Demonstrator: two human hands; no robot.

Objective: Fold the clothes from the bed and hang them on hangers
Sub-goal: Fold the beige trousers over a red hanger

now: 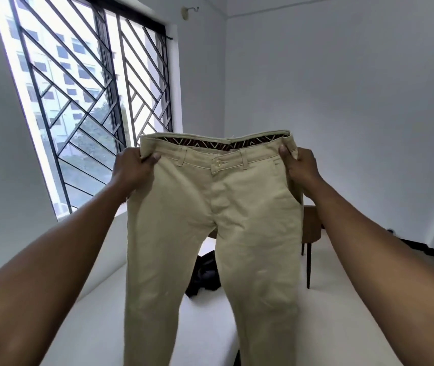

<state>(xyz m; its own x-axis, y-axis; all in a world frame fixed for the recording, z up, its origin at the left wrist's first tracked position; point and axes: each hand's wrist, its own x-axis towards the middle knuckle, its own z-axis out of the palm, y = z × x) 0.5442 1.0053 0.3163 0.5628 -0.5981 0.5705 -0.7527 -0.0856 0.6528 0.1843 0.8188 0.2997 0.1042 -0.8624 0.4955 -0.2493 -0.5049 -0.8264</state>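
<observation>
Left hand and right hand grip buttoned beige trousers at waistband.

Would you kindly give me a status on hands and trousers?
Left hand, right hand grip the beige trousers at the waistband. Trousers up, unfolded, over the bed. Dark garment lies on it behind the legs.

No text, label, brand or number can be read: the khaki trousers carry only a brown zigzag-patterned lining inside the waistband, which forms no letters, and a pale button whose face is too small to make out.
</observation>
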